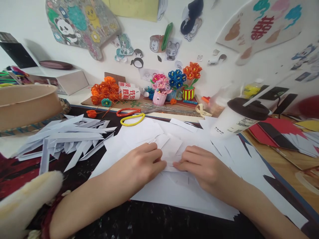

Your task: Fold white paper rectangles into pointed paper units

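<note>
Between my two hands lies a small white paper piece (170,161) with a narrow fold along its near edge. My left hand (147,161) has its fingers curled and thumb pressed on the left end of that edge. My right hand (196,162) pinches the right end in the same way, fingers bent. Under both hands spread large white paper sheets (159,189), with loose cut pieces of paper (174,142) just beyond the fingers. To the left is a heap of folded paper strips (74,136).
Scissors (132,119) with red and yellow handles lie behind the sheets. A lidded white cup (231,119) with a straw stands at the right. A large beige round container (27,103) is at the left. Craft flowers (107,89) and little flower pots (159,98) line the back.
</note>
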The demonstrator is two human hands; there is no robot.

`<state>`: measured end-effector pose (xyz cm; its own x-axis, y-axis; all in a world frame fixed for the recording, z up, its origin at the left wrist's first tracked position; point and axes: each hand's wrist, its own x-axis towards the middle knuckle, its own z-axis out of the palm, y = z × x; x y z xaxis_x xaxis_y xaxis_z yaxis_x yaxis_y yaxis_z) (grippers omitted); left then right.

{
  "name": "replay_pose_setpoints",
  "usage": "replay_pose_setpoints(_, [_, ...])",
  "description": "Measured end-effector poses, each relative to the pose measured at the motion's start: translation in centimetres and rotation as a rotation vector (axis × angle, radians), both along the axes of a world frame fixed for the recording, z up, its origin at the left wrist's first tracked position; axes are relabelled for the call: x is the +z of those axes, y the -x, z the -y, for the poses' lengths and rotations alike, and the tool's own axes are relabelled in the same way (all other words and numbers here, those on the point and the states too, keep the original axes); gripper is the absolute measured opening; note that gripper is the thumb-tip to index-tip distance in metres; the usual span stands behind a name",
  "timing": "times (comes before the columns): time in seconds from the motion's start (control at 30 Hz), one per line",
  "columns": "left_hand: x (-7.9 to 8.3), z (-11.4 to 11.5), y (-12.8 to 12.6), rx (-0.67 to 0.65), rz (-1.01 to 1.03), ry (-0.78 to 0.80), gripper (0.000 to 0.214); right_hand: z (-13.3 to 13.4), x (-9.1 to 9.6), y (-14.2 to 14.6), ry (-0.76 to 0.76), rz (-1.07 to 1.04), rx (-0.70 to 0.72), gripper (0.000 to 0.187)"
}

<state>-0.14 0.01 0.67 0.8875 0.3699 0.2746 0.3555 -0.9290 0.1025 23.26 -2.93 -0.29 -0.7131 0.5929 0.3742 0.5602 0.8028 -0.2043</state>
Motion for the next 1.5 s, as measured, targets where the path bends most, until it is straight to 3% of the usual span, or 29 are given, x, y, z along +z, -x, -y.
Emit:
replay_pose_setpoints(0.4, [-0.11,0.21,-0.25,0.013,-0.029,-0.062,0.023,0.06,-0.43,0.06,0.035,-0.029,-0.046,0.041])
replay_pose_setpoints(0.8, [-0.27,0.9,-0.61,0.088,-0.057,-0.123,0.025,0.46,-0.39,0.81,-0.182,0.086,-0.045,0.035])
replay_pose_setpoints(0.97, [-0.69,0.67,-0.29,0.117,0.059,-0.019,0.032,0.55,-0.34,0.93,-0.256,0.123,-0.034,0.037])
replay_pose_setpoints(1.1, [-0.66,0.39,-0.16,0.12,0.116,0.016,0.033,0.52,-0.4,0.88,-0.266,0.155,-0.04,0.034])
replay_pose_setpoints(1.27, [-0.32,-0.04,-0.14,0.013,0.116,-0.056,0.025,0.49,-0.25,0.84,-0.267,0.154,-0.032,0.035])
replay_pose_setpoints(1.5, [-0.28,0.19,-0.39,0.102,0.061,-0.051,0.033,0.6,-0.2,0.95,-0.26,0.163,-0.031,0.036])
